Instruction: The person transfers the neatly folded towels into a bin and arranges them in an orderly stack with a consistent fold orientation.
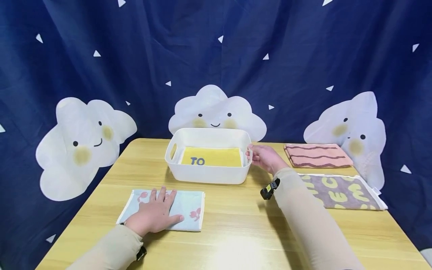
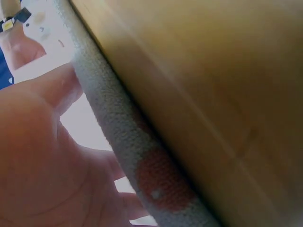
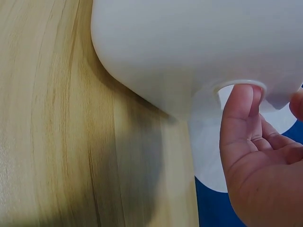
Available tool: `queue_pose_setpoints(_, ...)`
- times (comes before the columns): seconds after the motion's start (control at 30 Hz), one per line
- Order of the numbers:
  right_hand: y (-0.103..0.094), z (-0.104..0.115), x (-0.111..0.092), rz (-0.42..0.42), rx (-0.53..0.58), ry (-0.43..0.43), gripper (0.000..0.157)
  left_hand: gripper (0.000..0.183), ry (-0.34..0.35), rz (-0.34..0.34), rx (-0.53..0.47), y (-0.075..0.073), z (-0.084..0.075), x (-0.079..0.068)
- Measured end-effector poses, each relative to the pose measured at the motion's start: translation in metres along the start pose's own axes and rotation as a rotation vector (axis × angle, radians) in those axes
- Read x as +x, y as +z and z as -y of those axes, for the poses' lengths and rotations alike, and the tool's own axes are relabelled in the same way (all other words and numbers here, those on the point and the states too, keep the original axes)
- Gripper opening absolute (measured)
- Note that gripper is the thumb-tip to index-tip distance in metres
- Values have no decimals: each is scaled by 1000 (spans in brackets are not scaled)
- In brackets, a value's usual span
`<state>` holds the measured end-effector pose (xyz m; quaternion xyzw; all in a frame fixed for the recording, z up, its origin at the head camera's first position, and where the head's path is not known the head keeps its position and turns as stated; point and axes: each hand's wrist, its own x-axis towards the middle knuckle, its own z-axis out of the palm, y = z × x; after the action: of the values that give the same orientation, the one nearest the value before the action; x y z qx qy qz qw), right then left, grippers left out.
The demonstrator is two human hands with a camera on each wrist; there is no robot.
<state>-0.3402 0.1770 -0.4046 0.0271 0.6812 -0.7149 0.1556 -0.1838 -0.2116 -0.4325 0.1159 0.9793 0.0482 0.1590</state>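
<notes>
My left hand (image 1: 154, 212) lies spread, palm down, on a folded light blue towel (image 1: 189, 204) with pink flower prints. In the left wrist view that towel (image 2: 113, 109) runs along the fingers as a thick fuzzy edge. A white plastic basket (image 1: 207, 174) stands at the table's middle back, with a folded yellow towel (image 1: 219, 156) lettered "TO" inside it. At the basket's right end, my right hand (image 1: 264, 156) grips the side by its handle hole; the right wrist view shows fingers (image 3: 244, 106) hooked through that opening.
On the right lie a folded pink towel (image 1: 318, 155) with dark wavy stripes and a grey-purple towel (image 1: 351, 191) with yellow letters, partly behind my right forearm. The wooden table (image 1: 229, 217) ends at a blue curtain (image 1: 202, 48) with cloud prints.
</notes>
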Motion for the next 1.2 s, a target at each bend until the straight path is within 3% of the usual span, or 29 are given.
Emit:
queue_pose_setpoints(0.27, 0, -1, 0, -6, -18, -18, 44, 98, 8, 7, 29, 1, -32, 7)
queue_pose_setpoints(0.53, 1, -2, -1, -3, 0, -27, 33, 98, 14, -11, 58, 4, -71, 17)
queue_pose_setpoints(0.93, 2, -1, -1, -8, -20, -22, 33, 101, 14, -29, 210, 3, -136, 33)
queue_pose_setpoints(1.2, 1, 1, -1, -10, -46, -15, 40, 103, 0, -44, 239, 4, -160, 39)
